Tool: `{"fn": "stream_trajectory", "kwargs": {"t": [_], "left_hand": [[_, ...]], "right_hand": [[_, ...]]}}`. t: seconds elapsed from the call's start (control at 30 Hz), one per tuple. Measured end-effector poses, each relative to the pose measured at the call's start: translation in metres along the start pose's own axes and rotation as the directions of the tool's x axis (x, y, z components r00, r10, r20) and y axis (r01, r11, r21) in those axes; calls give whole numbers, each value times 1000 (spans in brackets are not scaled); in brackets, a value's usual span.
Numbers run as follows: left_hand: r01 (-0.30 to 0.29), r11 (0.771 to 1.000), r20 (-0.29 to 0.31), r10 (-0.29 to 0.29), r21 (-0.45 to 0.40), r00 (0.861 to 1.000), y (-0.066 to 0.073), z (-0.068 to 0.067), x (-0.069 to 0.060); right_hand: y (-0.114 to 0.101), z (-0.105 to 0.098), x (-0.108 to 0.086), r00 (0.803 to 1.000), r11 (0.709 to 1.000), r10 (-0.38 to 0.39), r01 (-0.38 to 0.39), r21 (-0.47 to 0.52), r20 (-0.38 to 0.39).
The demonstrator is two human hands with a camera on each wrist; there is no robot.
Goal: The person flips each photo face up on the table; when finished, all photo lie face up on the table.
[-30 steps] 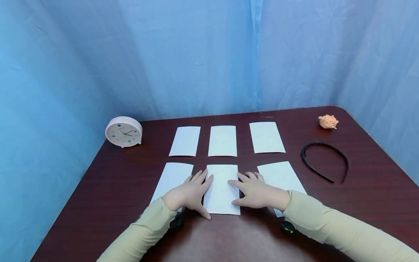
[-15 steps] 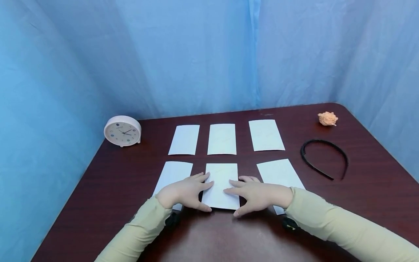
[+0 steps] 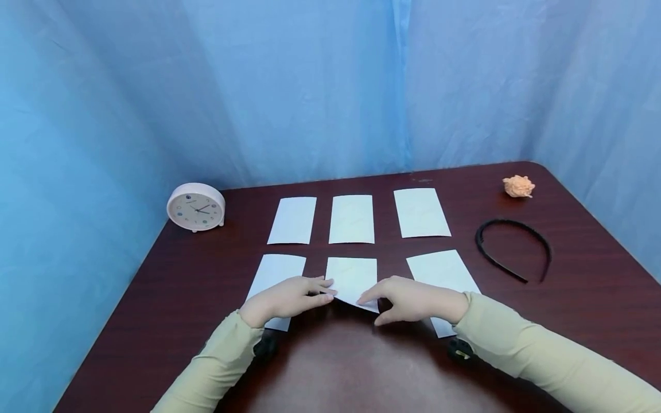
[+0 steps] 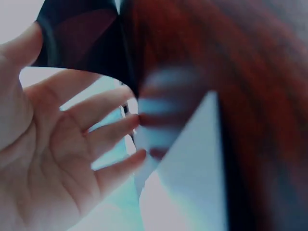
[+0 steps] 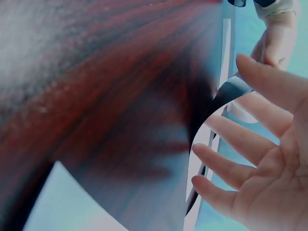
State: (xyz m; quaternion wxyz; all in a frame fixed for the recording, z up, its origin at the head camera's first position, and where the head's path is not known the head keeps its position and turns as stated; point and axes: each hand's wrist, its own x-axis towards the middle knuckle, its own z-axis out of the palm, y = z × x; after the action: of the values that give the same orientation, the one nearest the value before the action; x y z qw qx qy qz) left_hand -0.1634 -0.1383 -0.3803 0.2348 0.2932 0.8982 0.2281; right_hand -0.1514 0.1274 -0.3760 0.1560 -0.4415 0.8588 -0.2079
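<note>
In the head view, the middle front white card (image 3: 352, 273) has its near edge lifted and bent up off the table. My left hand (image 3: 287, 297) pinches its near left corner between thumb and fingers. At the near right corner my right hand (image 3: 415, 299) holds the card, index finger on top and thumb at the edge. The left wrist view shows the card's dark underside (image 4: 79, 41) by my thumb. In the right wrist view the card's curved edge (image 5: 232, 91) runs between thumb and index finger. Below my wrists lie the left front card (image 3: 276, 269) and the right front card (image 3: 444, 272), partly covered.
Behind stands a row of white cards: left (image 3: 292, 221), middle (image 3: 352, 219) and right (image 3: 422, 212). A white alarm clock (image 3: 196, 207) is at the table's left edge. On the right lie a black headband (image 3: 480, 244) and a peach-coloured crumpled object (image 3: 518, 186). Blue curtains (image 3: 310, 86) surround the table.
The middle front card lay flat between my spread hands; its near edge is now raised. My fingers have drawn in around its near corners. The other cards stay put.
</note>
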Motion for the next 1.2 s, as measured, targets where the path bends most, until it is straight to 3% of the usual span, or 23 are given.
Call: {"fn": "stream_trajectory", "kwargs": {"t": [0.1, 0.23, 0.43, 0.63, 0.83, 1.03, 1.2], "left_hand": [[-3, 998, -84, -2, -66, 996, -2, 1, 2], [5, 989, -168, -30, -150, 985, -3, 0, 3], [-54, 953, -253, -25, -300, 967, -4, -3, 2], [-79, 922, -317, -49, -380, 947, -5, -6, 0], [-83, 908, -357, -76, -410, 931, -3, -6, 0], [-146, 901, -459, -64, -408, 886, 0, -5, 4], [-219, 887, -550, -46, -406, 834, 3, -5, 10]], "right_hand": [[1, 0, 2, 999, 999, 13, -11, 32, -51], [1, 1, 4, 984, 998, -17, 26, 53, -179], [0, -1, 4, 928, 997, 4, 26, 77, -372], [2, 0, 5, 892, 985, 76, 2, 173, -445], [2, 1, 5, 841, 983, 117, -22, 182, -529], [1, 0, 6, 784, 966, 173, -15, 259, -596], [2, 0, 10, 738, 943, 266, -68, 325, -620]]}}
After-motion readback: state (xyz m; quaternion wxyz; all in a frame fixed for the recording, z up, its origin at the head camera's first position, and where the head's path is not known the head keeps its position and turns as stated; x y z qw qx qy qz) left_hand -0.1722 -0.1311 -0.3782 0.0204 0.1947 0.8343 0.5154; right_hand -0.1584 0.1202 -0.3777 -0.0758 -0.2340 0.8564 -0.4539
